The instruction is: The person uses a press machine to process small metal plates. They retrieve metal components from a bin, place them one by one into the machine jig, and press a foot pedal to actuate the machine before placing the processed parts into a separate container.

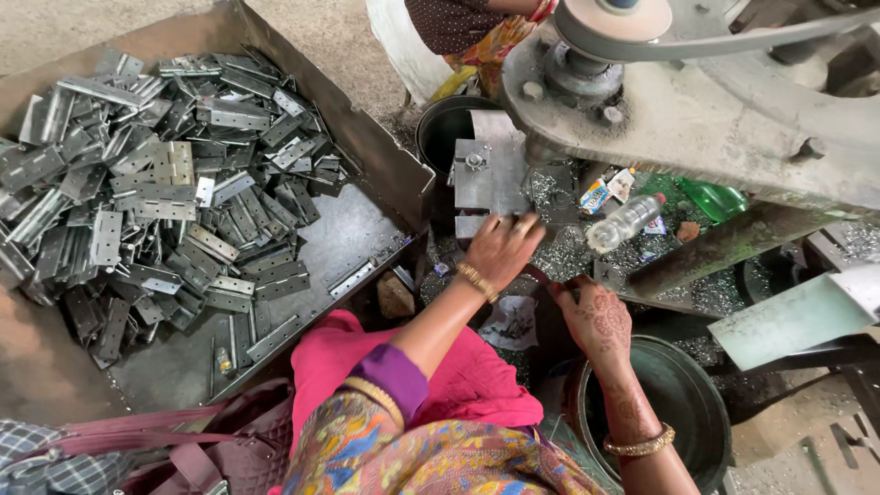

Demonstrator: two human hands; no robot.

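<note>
Two hands at the press: left hand fingers spread on the metal plate under the machine; right hand curled, grip unclear. Hinge pile in the tray, left.

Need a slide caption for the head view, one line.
Left hand at the press bed, right hand beside it; hinges heaped in tray.
</note>
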